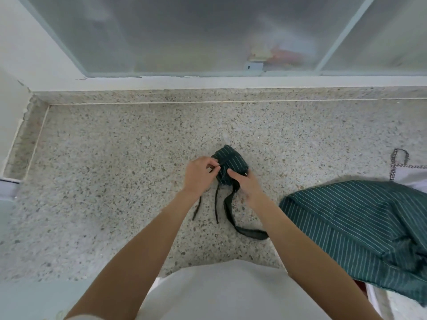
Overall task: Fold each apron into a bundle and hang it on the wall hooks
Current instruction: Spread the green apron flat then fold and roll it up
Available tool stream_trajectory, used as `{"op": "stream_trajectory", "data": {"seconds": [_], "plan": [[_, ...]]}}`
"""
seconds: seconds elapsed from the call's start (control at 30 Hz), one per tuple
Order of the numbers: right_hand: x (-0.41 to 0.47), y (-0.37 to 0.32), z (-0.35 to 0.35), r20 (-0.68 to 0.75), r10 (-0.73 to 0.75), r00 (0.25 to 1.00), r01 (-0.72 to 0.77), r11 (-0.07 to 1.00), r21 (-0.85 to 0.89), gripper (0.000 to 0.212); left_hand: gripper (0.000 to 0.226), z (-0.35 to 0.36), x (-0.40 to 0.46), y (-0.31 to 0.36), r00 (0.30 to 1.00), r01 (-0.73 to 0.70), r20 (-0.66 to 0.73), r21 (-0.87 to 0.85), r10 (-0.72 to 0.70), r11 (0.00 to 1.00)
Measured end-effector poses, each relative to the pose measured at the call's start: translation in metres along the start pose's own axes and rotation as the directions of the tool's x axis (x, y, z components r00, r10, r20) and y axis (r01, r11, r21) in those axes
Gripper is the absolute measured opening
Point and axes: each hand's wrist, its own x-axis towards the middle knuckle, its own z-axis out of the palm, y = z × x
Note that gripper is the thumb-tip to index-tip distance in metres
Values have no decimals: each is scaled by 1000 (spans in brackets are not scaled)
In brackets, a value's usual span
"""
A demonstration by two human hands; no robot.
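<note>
Both hands pinch the apron bundle (230, 163): left hand (199, 174) on tie, right hand (245, 184) pressing; wrap ties tight w/ loop free.

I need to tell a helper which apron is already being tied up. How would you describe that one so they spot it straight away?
Start at the speckled stone counter below the frosted window. In its middle, both hands pinch a small, tight bundle of dark green striped cloth, its straps trailing toward the person. The other green striped apron lies loose and spread out to the right, untouched.
</note>
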Motion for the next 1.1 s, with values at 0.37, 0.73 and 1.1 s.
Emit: {"op": "stream_trajectory", "data": {"seconds": [0.37,0.73,1.1], "plan": [[19,-17,-22,441,-578,687,631,174,-756,27,10,37,8,-3,976,-214,31,-46,215,976],[33,-16,2,783,-187,593,492,-686,-536,14,43,42,-33,-22,926,-90,371,396,-70,914],[39,-20,-20,570,-285,771,555,-140,-820,16,23,29,-9,-14,975,-7,212,320,-64,948]]}}
